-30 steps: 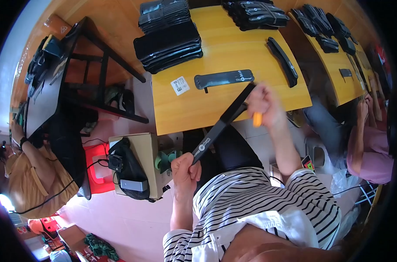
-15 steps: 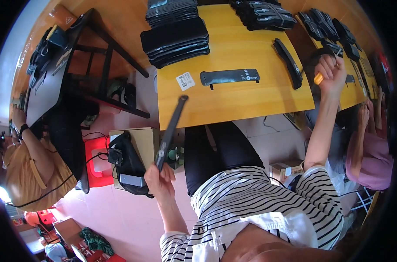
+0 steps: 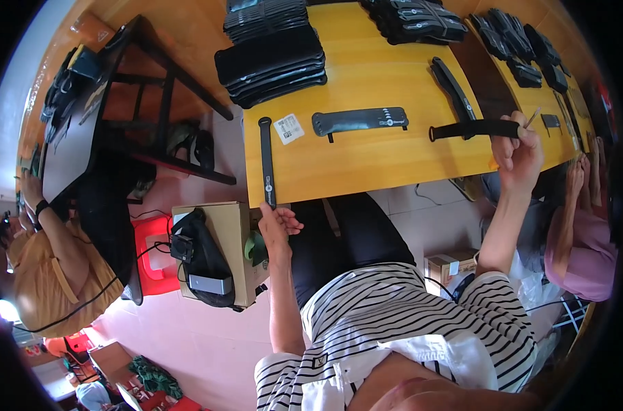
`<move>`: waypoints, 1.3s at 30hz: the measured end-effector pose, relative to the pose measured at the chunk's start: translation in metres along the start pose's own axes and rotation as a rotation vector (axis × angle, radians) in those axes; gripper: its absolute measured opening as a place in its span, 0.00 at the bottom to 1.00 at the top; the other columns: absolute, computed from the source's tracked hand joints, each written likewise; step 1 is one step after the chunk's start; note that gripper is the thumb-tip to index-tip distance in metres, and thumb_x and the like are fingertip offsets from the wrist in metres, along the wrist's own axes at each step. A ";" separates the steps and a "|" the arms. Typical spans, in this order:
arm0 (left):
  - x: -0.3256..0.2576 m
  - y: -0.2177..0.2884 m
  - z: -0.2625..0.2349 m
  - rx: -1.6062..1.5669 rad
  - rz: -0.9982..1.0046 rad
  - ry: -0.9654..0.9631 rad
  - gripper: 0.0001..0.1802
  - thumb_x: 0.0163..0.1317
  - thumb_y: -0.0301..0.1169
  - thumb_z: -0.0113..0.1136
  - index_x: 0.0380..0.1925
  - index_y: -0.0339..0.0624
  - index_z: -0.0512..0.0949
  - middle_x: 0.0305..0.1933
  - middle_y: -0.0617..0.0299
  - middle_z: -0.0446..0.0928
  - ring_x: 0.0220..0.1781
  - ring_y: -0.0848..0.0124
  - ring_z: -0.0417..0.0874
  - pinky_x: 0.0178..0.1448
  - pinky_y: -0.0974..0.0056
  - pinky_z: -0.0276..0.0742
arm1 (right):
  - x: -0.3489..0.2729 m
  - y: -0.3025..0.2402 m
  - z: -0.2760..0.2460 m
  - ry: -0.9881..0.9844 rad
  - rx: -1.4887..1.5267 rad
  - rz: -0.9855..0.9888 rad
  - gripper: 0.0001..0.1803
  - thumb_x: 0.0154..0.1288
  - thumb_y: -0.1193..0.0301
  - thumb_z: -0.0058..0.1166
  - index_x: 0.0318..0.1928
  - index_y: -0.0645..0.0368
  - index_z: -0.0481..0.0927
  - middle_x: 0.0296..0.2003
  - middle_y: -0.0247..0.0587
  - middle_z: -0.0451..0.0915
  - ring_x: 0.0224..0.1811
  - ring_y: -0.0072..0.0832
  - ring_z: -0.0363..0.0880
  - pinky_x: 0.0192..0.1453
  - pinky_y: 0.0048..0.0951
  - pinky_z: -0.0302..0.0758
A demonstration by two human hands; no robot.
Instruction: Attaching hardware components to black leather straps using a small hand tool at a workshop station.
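My left hand [image 3: 278, 226] is at the table's front left edge, pinching the near end of a narrow black strap [image 3: 267, 154] that lies along the tabletop. Over the right side, my right hand [image 3: 519, 157] is closed around another black strap [image 3: 472, 129] with a ring at its free end. The same hand also grips a thin tool with an orange handle [image 3: 493, 164], its tip poking out above the fingers; the tool's exact kind is hidden. Between the hands lies a wide dark band [image 3: 361, 121] with two small tabs. Behind the held strap rests a bundle of black straps [image 3: 452, 85].
Stacked black bands [image 3: 270, 68] stand at the table's [image 3: 366, 168] back left, with bundled ones [image 3: 414, 20] at the back right. A white label [image 3: 288, 128] lies near the left strap. People sit at tables on both sides. A cardboard box [image 3: 239, 240] and red stool [image 3: 150, 253] stand on the floor.
My left hand moved forward and laid its strap down on the table's left side. My right hand came down and nearer, its strap now stretched out leftward.
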State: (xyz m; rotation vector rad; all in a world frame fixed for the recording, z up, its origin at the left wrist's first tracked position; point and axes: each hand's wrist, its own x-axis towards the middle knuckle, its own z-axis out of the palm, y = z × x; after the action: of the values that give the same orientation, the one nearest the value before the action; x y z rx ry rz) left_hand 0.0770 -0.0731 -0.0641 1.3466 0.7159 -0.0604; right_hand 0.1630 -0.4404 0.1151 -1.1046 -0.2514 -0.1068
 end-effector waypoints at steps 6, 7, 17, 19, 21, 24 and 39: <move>-0.020 -0.008 -0.019 0.082 -0.061 -0.121 0.44 0.62 0.65 0.21 0.25 0.35 0.76 0.20 0.56 0.76 0.21 0.68 0.80 0.25 0.72 0.73 | -0.010 0.003 0.001 0.045 -0.311 -0.061 0.16 0.53 0.63 0.51 0.18 0.59 0.64 0.12 0.32 0.63 0.07 0.14 0.53 0.11 0.14 0.50; -0.024 -0.006 -0.020 0.175 -0.107 -0.209 0.44 0.62 0.64 0.22 0.26 0.35 0.76 0.21 0.55 0.77 0.22 0.68 0.80 0.26 0.72 0.74 | -0.011 0.007 0.003 0.032 -0.364 -0.083 0.15 0.52 0.64 0.52 0.19 0.61 0.66 0.12 0.32 0.64 0.08 0.14 0.55 0.12 0.14 0.51; -0.048 0.031 0.095 -0.319 -0.180 -0.773 0.24 0.65 0.49 0.44 0.39 0.37 0.76 0.32 0.57 0.80 0.20 0.78 0.75 0.21 0.78 0.66 | -0.046 0.052 0.066 -1.212 -1.111 -0.004 0.03 0.42 0.73 0.53 0.21 0.55 0.73 0.19 0.34 0.69 0.17 0.37 0.71 0.17 0.34 0.64; -0.043 0.029 0.102 -0.253 -0.163 -0.680 0.19 0.65 0.43 0.48 0.38 0.38 0.76 0.32 0.57 0.80 0.19 0.79 0.74 0.20 0.79 0.65 | -0.047 0.052 0.063 -1.232 -1.154 0.020 0.05 0.44 0.72 0.57 0.23 0.56 0.75 0.20 0.36 0.71 0.20 0.35 0.73 0.20 0.32 0.66; -0.045 0.032 0.107 -0.395 0.014 -0.514 0.10 0.64 0.34 0.52 0.36 0.38 0.76 0.32 0.58 0.79 0.19 0.81 0.73 0.21 0.79 0.66 | -0.045 0.058 0.050 -0.821 -0.945 0.134 0.07 0.48 0.69 0.59 0.28 0.56 0.78 0.22 0.37 0.73 0.21 0.31 0.74 0.24 0.29 0.68; -0.045 0.036 0.114 -0.422 0.137 -0.421 0.11 0.66 0.33 0.49 0.37 0.37 0.76 0.33 0.57 0.79 0.20 0.79 0.75 0.23 0.77 0.68 | -0.050 0.081 0.032 -0.435 -0.743 0.338 0.10 0.52 0.70 0.60 0.35 0.59 0.78 0.22 0.34 0.75 0.22 0.21 0.72 0.27 0.23 0.67; -0.016 0.041 0.109 -0.468 0.102 -0.318 0.12 0.66 0.31 0.49 0.42 0.35 0.76 0.36 0.56 0.78 0.29 0.75 0.80 0.33 0.73 0.80 | -0.036 0.105 -0.012 -0.021 -0.293 0.728 0.06 0.59 0.73 0.55 0.34 0.62 0.79 0.18 0.30 0.73 0.11 0.09 0.59 0.13 0.13 0.52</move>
State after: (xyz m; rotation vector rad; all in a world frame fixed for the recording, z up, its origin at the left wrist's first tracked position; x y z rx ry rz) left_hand 0.1293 -0.1665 -0.0152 0.8939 0.3604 -0.0225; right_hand 0.1520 -0.4056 0.0094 -1.4283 0.1636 0.5312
